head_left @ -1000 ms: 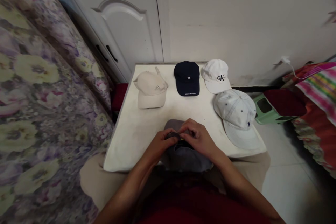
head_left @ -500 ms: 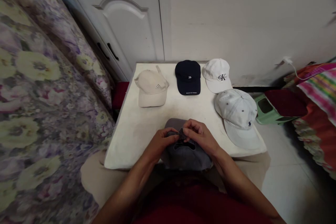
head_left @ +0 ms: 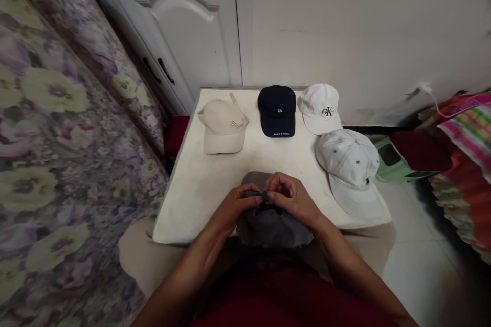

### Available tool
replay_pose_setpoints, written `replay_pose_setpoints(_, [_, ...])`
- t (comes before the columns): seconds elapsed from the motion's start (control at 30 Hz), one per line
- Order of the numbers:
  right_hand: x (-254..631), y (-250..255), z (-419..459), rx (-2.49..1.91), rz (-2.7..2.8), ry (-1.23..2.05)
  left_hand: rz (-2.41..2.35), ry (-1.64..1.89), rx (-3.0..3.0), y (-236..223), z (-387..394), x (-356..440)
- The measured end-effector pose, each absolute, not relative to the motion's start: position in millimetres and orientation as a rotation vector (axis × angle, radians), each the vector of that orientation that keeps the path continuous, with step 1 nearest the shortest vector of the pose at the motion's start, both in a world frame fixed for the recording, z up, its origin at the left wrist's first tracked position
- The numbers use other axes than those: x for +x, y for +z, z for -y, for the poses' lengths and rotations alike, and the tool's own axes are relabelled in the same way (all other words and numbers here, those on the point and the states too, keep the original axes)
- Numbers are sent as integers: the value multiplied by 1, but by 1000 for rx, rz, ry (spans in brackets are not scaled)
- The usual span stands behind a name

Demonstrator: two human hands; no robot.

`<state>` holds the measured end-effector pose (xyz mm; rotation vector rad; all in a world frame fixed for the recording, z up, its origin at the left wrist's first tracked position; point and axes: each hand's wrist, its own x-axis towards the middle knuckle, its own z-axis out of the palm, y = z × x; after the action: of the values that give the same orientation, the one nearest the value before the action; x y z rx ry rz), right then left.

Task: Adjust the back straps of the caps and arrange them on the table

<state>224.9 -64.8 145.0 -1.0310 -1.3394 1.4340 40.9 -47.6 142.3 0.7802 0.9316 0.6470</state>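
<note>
Gray cap point(head_left: 274, 232) sits at the near edge of the table point(head_left: 199, 194), directly before the person, brim pointing away and rear opening point(head_left: 268, 211) facing up. The left hand point(head_left: 232, 207) pinches the dark strap point(head_left: 252, 194) between thumb and fingers; the right hand point(head_left: 293, 199) grips it close beside, fingertips almost meeting. Both hands are closed on that small piece, and whether it is threaded or fastened is hidden by the fingers.

With so little strap in each pinch, a slight slip or uneven pull could free an end, or twist it so that it bunches. The fingers also cover the spot being worked, so a misaligned end might go unnoticed. The crown reaches past the table edge toward the lap; if both hands let go, its weight could tip the cap that way.

Farther out, the beige cap point(head_left: 224, 125), navy cap point(head_left: 276, 110) and white cap point(head_left: 318, 104) rest well apart from the hands. The pale blue cap point(head_left: 347, 158) lies nearer the right forearm, its brim by the table's right side, where an outward elbow swing could knock it off.
</note>
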Motion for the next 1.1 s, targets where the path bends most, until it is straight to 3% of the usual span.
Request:
replay_pose_setpoints(0.67, [227, 140, 63, -908, 1358, 1420, -817, 591, 747, 136, 51, 41])
replay_pose_setpoints(1.1, [225, 142, 71, -1099, 1177, 1377, -800, 660, 732, 132, 54, 44])
